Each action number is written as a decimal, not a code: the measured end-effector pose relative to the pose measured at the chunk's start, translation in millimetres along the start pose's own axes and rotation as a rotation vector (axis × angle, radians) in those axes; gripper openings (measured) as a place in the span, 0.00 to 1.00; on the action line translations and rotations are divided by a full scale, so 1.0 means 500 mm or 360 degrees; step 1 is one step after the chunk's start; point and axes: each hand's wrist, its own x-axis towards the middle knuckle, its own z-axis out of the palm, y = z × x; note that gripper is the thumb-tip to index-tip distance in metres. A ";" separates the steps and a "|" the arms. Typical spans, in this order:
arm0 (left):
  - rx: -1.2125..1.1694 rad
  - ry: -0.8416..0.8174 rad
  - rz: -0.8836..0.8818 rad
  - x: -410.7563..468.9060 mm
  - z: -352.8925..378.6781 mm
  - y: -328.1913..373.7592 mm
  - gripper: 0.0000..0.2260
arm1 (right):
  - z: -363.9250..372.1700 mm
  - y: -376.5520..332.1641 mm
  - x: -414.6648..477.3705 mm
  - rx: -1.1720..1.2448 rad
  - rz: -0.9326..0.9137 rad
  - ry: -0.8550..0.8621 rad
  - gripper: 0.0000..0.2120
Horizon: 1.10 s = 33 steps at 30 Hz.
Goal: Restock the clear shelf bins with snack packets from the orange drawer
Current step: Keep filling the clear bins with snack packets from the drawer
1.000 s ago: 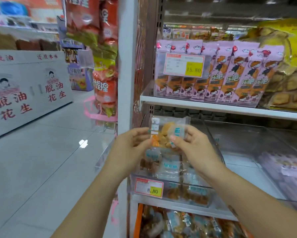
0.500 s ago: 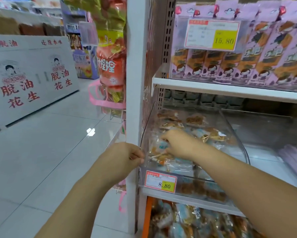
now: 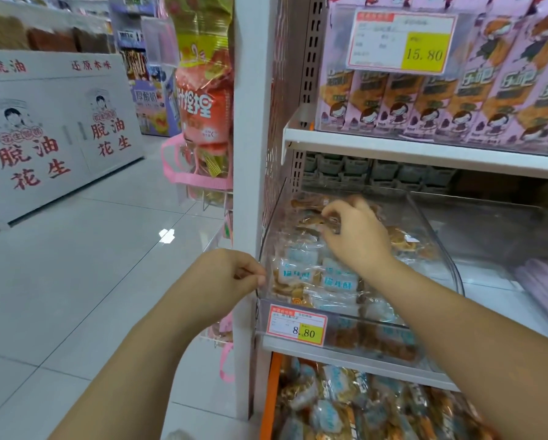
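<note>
Head view: the snack packet (image 3: 314, 221) both hands held up a second ago now sits deep in the clear bin (image 3: 435, 239), still pinched by the right hand (image 3: 358, 239), while the left hand (image 3: 228, 277) curls at the bin's front corner, grip unclear, so one more is nearly stocked.

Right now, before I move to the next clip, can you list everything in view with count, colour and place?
clear bin: one, transparent, lower shelf, left end.
snack packets: many, blue-white and orange-brown, inside the clear bin.
orange drawer: one, orange, open below the bin, full of similar packets.
8.80 tag: one, white and yellow, on the bin front.
15.80 tag: one, white and yellow, upper shelf.
pink packs: a row, pink, upper shelf.
second bin: one, transparent, right of the first.
hanging bags: several, red and green, on the shelf end.
floor display: one, white with red characters, across the aisle.
left hand: curled fingers at the bin's front-left corner; grip unclear.
right hand: inside the bin, fingers pinching a packet.
</note>
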 end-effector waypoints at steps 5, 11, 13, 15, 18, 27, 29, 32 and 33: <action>0.0057 0.0031 0.0003 0.001 0.003 0.000 0.05 | 0.033 0.040 0.019 -0.0132 0.0022 -0.0221 0.22; -0.0135 0.0140 0.0059 -0.004 0.002 0.010 0.07 | -0.018 0.026 -0.001 0.0296 -0.0064 0.0187 0.08; -0.0342 0.0117 0.0040 -0.007 0.005 0.023 0.08 | -0.051 0.007 -0.036 0.0591 -0.0022 0.0307 0.11; -0.0567 0.0004 -0.0016 -0.012 0.017 0.043 0.11 | -0.076 -0.014 -0.084 0.0813 -0.0043 0.0323 0.13; -0.1099 -0.0096 -0.0157 -0.012 0.041 0.072 0.20 | -0.090 -0.039 -0.149 0.0849 -0.0347 0.0273 0.13; -0.1584 0.0277 -0.0213 0.002 0.084 0.089 0.05 | -0.073 -0.024 -0.207 0.0832 -0.0714 -0.0029 0.03; -0.1465 0.0353 -0.0120 0.007 0.076 0.087 0.05 | -0.084 -0.016 -0.202 0.0822 -0.0584 -0.0063 0.06; -0.1119 0.0315 0.0205 0.008 0.056 0.082 0.10 | -0.116 -0.017 -0.166 0.0695 -0.0455 0.0075 0.20; -0.1000 0.0283 0.0286 0.006 0.052 0.081 0.12 | -0.128 -0.021 -0.148 0.0661 -0.0444 0.0037 0.26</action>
